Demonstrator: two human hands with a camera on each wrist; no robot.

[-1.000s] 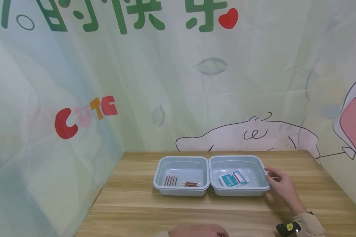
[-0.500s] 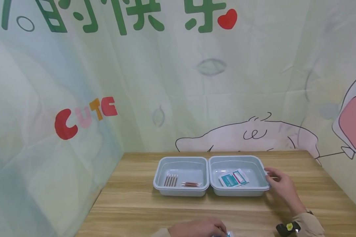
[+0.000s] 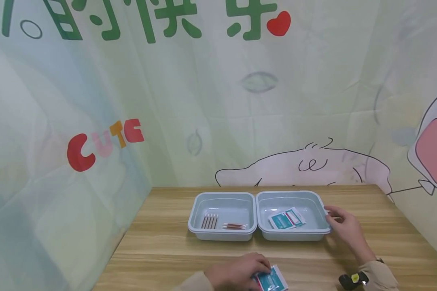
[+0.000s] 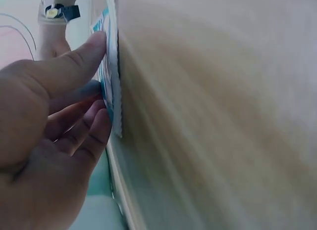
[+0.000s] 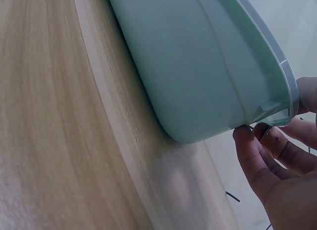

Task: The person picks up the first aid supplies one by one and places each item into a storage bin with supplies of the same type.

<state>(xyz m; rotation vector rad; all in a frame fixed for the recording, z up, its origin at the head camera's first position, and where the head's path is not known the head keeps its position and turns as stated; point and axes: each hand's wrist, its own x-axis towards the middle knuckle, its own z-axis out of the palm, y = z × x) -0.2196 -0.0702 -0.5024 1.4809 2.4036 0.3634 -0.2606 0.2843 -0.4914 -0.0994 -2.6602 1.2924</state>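
My left hand (image 3: 238, 271) is low over the near part of the table, holding a flat teal and white sachet (image 3: 273, 279) by its edge. In the left wrist view, the thumb and fingertips meet this sachet (image 4: 111, 71) close to the wooden surface. At the right, my right hand (image 3: 347, 228) grips the end rim of the right-hand light blue plastic tray (image 3: 295, 236). From the right wrist view, the fingers (image 5: 252, 156) sit under the rim of this tray (image 5: 198, 67). Inside the right tray lie similar teal and white sachets (image 3: 287, 218).
A matching tray (image 3: 223, 235) stands directly beside it on the left. Several brown-stemmed cotton swabs (image 3: 210, 221) lie in it, with a further small bunch of swabs (image 3: 234, 226). Behind the wooden table (image 3: 160, 242) hangs a printed cloth backdrop (image 3: 204, 101).
My left hand has come further into view from the bottom edge, moving up with the sachet, which now shows clearly. The right hand and both trays stay in place.
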